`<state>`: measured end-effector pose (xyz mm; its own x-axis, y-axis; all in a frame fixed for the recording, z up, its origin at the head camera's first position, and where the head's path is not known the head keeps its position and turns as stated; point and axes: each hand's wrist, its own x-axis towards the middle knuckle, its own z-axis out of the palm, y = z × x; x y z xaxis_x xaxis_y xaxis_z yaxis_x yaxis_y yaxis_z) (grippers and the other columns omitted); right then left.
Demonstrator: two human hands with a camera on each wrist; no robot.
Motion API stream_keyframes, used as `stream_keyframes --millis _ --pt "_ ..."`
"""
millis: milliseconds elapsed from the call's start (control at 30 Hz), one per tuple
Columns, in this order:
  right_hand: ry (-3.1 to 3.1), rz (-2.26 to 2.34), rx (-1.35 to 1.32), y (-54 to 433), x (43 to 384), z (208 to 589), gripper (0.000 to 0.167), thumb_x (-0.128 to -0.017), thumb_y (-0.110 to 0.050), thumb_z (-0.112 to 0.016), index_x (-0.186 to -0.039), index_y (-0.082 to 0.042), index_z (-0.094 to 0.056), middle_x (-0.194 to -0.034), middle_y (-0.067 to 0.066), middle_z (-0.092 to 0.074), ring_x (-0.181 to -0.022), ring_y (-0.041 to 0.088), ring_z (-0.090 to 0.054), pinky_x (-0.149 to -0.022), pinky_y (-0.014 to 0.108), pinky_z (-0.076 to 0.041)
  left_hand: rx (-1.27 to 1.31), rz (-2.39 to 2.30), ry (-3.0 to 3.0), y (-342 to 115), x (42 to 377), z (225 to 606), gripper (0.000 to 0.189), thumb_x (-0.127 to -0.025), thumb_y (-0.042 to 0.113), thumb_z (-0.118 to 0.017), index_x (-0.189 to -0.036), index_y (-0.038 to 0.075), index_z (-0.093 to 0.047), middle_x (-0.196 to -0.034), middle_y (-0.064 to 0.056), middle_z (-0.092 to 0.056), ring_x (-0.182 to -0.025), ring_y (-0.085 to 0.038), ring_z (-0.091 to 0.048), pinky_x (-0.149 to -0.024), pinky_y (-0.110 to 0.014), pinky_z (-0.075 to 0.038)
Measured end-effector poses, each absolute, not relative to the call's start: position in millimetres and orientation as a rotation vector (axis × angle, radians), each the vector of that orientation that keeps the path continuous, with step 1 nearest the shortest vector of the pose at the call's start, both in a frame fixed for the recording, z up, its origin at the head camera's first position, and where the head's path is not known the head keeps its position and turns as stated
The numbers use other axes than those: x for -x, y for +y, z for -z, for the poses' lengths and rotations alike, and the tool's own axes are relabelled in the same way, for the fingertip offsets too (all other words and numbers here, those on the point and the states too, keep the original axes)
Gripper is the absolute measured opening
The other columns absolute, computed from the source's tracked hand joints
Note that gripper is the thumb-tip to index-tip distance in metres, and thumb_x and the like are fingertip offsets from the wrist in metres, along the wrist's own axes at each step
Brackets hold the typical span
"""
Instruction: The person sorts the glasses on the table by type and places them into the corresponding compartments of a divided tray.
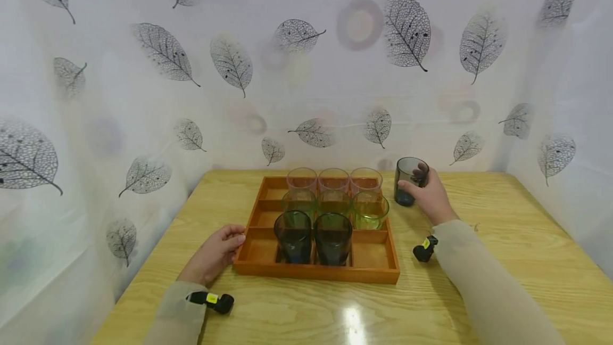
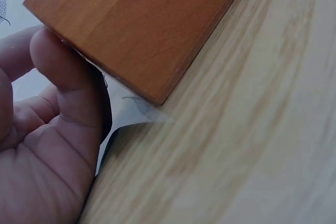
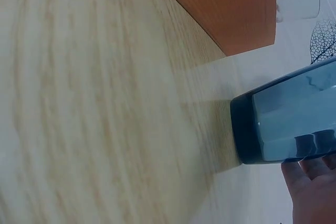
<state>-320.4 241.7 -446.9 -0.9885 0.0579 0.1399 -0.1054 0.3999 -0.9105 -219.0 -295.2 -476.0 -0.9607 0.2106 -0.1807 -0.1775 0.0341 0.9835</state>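
My right hand (image 1: 433, 198) holds a dark blue-grey tumbler (image 1: 404, 196) upright, just right of the wooden tray (image 1: 318, 270). Its fingers and thumb wrap the side; in the right wrist view the tumbler (image 3: 294, 119) appears sideways, and I cannot tell whether its base touches the table. My left hand (image 1: 217, 252) rests against the tray's left outer side, thumb and fingertips touching the wall (image 2: 136, 24). In the tray, clear pinkish glasses (image 1: 301, 177) form the back row, green glasses (image 1: 370, 212) the middle, and two dark tumblers (image 1: 293, 238) stand front left and front middle. The front right compartment (image 1: 371, 249) shows bare wood.
The light wooden table (image 1: 287, 313) runs up to a white curtain (image 1: 306, 84) printed with leaves, which also hangs at both sides. Small black cameras (image 1: 424, 249) are strapped at both wrists, close above the tabletop.
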Motion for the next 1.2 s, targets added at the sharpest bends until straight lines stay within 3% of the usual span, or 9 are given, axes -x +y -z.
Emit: stream_keyframes --millis 667,1033,1133,1200 --pt "-2.541 -1.601 -0.107 250.5 299.4 443.6 0.098 -0.093 -0.047 -0.072 -0.161 -0.004 -0.017 -0.154 0.025 -0.037 -0.139 0.044 -0.036 -0.112 0.060 -0.030 -0.030 -1.996 2.044 -295.5 219.5 474.3 0.037 -0.106 0.016 -0.055 -0.134 -0.005 -0.041 -0.103 -0.005 -0.052 -0.075 -0.012 -0.050 -0.064 -0.024 -0.046" --pt "-2.570 -1.608 -0.184 253.5 272.6 426.5 0.092 -0.095 -0.049 -0.068 -0.161 -0.007 -0.019 -0.155 0.020 -0.039 -0.141 0.038 -0.038 -0.111 0.057 -0.032 -0.047 -2.004 2.044 -294.8 218.1 476.1 0.031 -0.107 0.014 -0.054 -0.131 -0.003 -0.044 -0.102 -0.005 -0.053 -0.075 -0.012 -0.051 -0.064 -0.024 -0.046" --pt "-2.577 -1.606 -0.219 253.4 264.3 420.3 0.090 -0.096 -0.048 -0.067 -0.161 -0.008 -0.020 -0.155 0.017 -0.040 -0.139 0.036 -0.040 -0.109 0.052 -0.037 -0.045 -2.001 2.051 -294.7 218.3 476.4 0.030 -0.107 0.014 -0.054 -0.130 -0.002 -0.044 -0.102 -0.005 -0.053 -0.074 -0.012 -0.051 -0.064 -0.024 -0.046" --pt "-2.576 -1.603 -0.245 252.7 258.8 416.4 0.088 -0.096 -0.046 -0.067 -0.161 -0.008 -0.022 -0.155 0.015 -0.041 -0.137 0.034 -0.043 -0.107 0.042 -0.042 -0.030 -2.004 2.052 -294.5 218.8 476.6 0.030 -0.107 0.015 -0.054 -0.130 -0.002 -0.045 -0.102 -0.005 -0.053 -0.074 -0.012 -0.051 -0.064 -0.024 -0.047"
